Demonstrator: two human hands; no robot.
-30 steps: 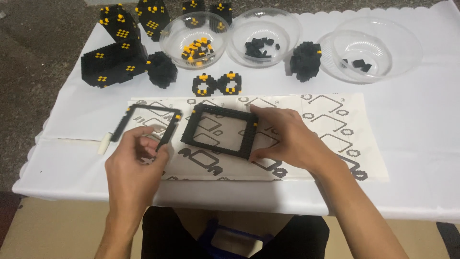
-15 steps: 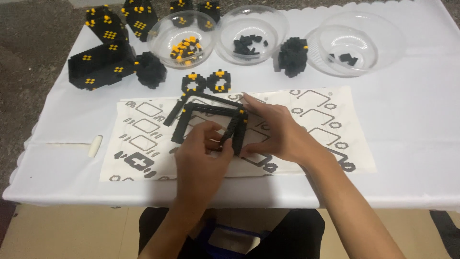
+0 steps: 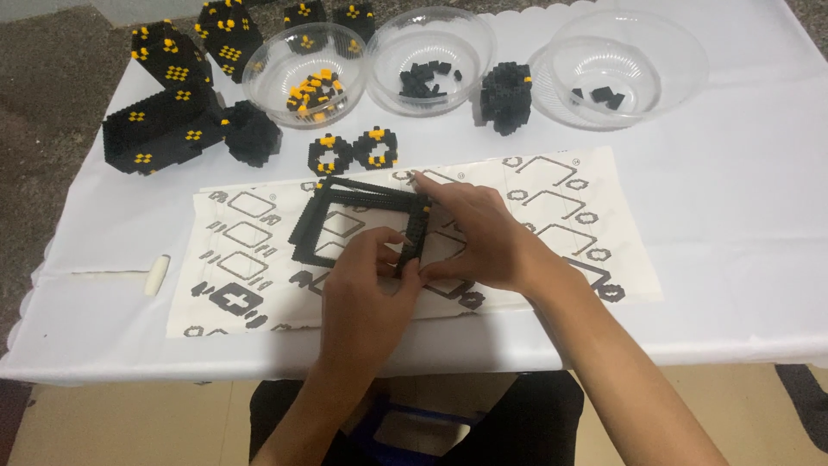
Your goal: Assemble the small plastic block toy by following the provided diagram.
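Note:
A black rectangular frame of small bricks lies over a white instruction sheet in the middle of the table. My right hand grips the frame's right side from above. My left hand pinches the lower right corner of the frame, where a second black piece lies against it. The frame's right edge is partly hidden by my fingers.
Three clear bowls stand at the back: one with yellow and black bricks, one with black bricks, one nearly empty. Large black-and-yellow brick blocks sit back left. Two small ring pieces lie behind the sheet. A white stick rests left.
My left hand carried a black strip piece from the left of the sheet to the frame's right side. Both hands now hold the frame together.

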